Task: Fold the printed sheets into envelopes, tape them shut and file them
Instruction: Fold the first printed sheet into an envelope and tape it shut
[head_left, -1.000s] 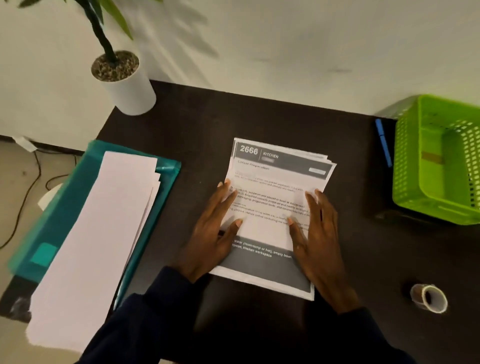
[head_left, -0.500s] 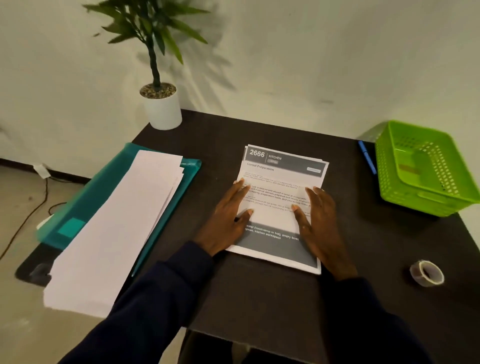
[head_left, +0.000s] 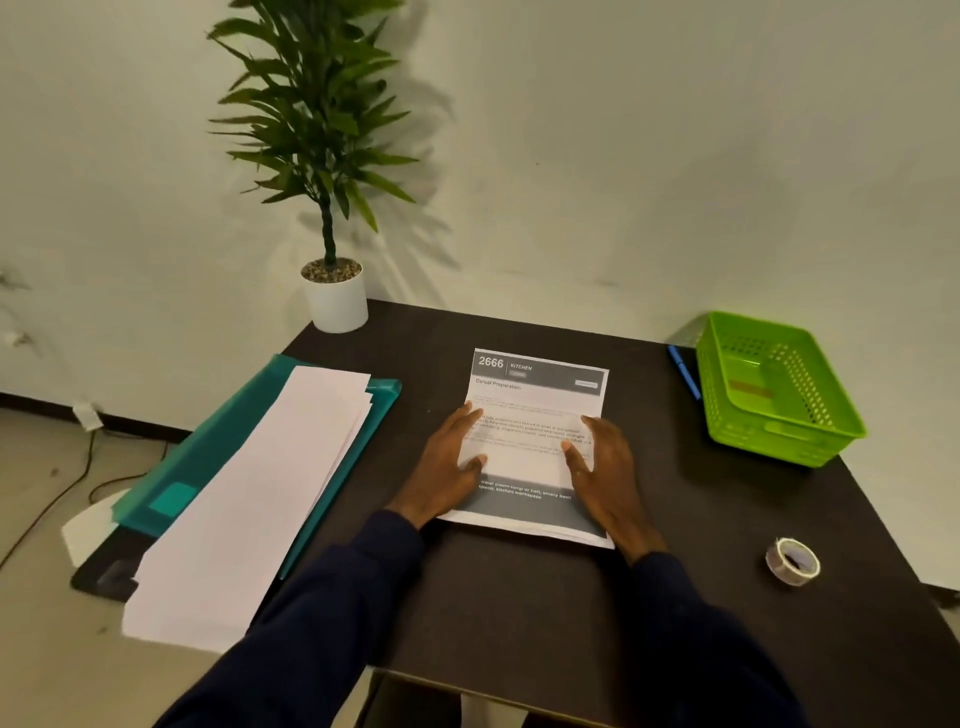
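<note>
A stack of printed sheets (head_left: 537, 395), headed "2666 KITCHEN", lies flat in the middle of the dark table (head_left: 519, 613). My left hand (head_left: 449, 467) rests palm down on the stack's left edge, fingers spread. My right hand (head_left: 605, 473) lies flat on its right edge, fingers apart. Neither hand grips anything. A roll of clear tape (head_left: 793, 561) sits on the table at the right front. A green plastic basket (head_left: 774, 387) stands at the back right. A teal folder (head_left: 208, 457) lies at the left, with several blank white sheets (head_left: 260, 499) on top.
A potted plant in a white pot (head_left: 335, 301) stands at the table's back left corner. A blue pen (head_left: 684, 371) lies beside the basket's left side. The folder and white sheets overhang the table's left edge. Cables run on the floor at the left.
The view has pulled back and tilted up, so the wall and the whole plant show. Both hands stay flat on the printed stack in about the same places.
</note>
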